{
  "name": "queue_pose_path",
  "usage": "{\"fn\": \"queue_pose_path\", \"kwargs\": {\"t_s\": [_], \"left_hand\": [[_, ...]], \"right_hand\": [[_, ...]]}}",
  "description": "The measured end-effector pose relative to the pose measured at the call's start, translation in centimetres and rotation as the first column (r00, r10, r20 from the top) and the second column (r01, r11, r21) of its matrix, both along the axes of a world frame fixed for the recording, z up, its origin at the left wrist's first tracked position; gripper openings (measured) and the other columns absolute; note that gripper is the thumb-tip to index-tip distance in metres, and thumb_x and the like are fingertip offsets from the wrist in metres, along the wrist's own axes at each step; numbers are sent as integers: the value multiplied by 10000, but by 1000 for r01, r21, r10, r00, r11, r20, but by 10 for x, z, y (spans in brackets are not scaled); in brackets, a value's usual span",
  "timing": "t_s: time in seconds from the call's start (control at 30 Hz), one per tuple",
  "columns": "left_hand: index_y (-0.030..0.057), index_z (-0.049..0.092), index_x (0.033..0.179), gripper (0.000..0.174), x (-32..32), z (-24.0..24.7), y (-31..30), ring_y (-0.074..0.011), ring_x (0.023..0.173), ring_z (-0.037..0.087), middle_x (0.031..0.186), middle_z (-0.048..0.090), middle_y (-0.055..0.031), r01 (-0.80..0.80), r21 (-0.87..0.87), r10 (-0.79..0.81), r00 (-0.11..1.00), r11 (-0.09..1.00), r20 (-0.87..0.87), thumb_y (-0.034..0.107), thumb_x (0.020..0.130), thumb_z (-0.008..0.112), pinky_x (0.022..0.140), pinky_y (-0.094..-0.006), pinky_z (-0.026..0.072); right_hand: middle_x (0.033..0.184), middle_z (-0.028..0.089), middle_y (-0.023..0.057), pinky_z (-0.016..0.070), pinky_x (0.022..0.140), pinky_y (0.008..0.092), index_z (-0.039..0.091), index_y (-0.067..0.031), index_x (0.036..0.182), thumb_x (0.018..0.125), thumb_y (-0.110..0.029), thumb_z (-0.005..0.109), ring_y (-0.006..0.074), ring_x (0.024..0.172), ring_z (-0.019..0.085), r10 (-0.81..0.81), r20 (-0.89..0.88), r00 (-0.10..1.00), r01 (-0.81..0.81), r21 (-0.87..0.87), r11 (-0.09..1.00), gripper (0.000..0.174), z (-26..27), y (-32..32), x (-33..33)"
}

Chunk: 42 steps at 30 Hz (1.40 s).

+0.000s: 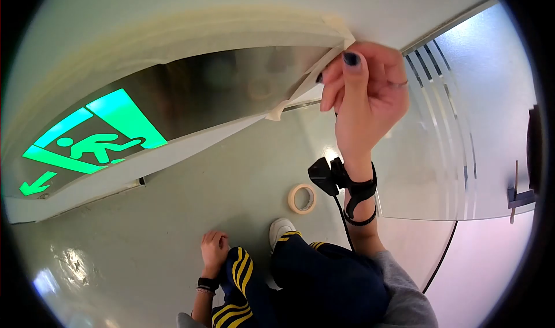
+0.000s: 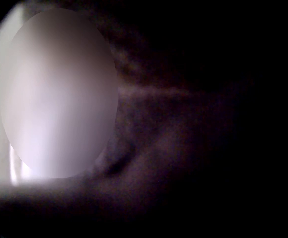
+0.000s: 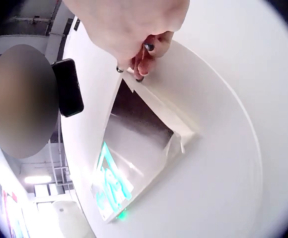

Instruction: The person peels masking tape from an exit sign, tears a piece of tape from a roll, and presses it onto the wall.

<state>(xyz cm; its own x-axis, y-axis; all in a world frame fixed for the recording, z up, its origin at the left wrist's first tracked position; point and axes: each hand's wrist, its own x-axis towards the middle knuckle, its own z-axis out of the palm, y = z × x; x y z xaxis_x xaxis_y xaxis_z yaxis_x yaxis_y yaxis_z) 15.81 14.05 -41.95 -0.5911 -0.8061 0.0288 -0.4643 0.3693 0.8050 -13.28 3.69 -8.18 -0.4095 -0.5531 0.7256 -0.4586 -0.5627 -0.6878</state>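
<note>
My right hand (image 1: 373, 94) is raised to the upper right corner of a lit exit sign (image 1: 231, 76), thumb and fingers pinching the masking tape (image 1: 312, 78) along the sign's short edge. In the right wrist view the fingertips (image 3: 139, 79) are right at the tape's corner. Cream tape strips (image 3: 159, 106) border the sign's metal plate, with loose ends sticking out at the corners. Down by the knee, my left hand (image 1: 215, 250) hangs loosely curled and holds nothing. The left wrist view is mostly dark.
A roll of masking tape (image 1: 293, 201) lies on the floor near a white shoe (image 1: 281, 231). To the right is a frosted glass door (image 1: 428, 160) with a handle (image 1: 520, 198). White wall (image 3: 223, 163) surrounds the sign.
</note>
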Motion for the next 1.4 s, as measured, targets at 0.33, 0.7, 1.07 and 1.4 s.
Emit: {"fn": "queue_pose_path", "kwargs": {"t_s": [0.33,0.7,1.07,1.4], "left_hand": [[77,599,734,55,0,4,0,-266,691,540,686,552,-60,-8,38,8,1000,999,19,23,746,593,665,-373,424],[74,609,732,50,0,2,2,-270,712,553,699,570,-62,-24,29,23,1000,999,20,30,747,589,693,-377,432],[71,614,737,48,1,1,2,-276,712,552,704,579,-65,-14,16,14,999,1000,33,32,744,588,695,-380,434],[76,608,738,43,1,1,2,-271,700,550,695,573,-60,-25,29,24,999,999,25,40,755,592,678,-377,430]], "right_hand": [[694,635,33,379,454,190,625,-10,781,779,3,729,63,530,543,-109,-215,970,132,94,987,105,-25,-1,-7],[699,615,78,410,493,206,601,19,841,812,113,594,102,544,516,-74,-469,880,117,62,991,99,-56,-2,-11],[736,648,78,417,503,206,608,14,831,807,95,622,114,554,541,-17,-449,894,64,89,994,85,-74,-2,-13],[694,624,49,406,488,190,583,1,830,864,48,598,75,507,524,77,-279,957,35,377,925,60,-72,13,-17]]}}
